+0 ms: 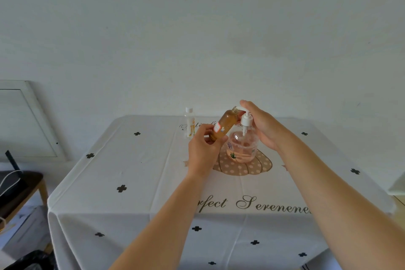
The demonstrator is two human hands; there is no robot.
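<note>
Left hand (205, 151) grips amber bottle (223, 126); right hand (263, 126) presses pump (246, 119); third bottle (189, 124) behind.

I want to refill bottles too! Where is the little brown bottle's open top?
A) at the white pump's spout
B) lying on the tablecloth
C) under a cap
A: the left hand tilts the small amber bottle, its uncapped neck at the spout of the white pump under the right hand.
</note>
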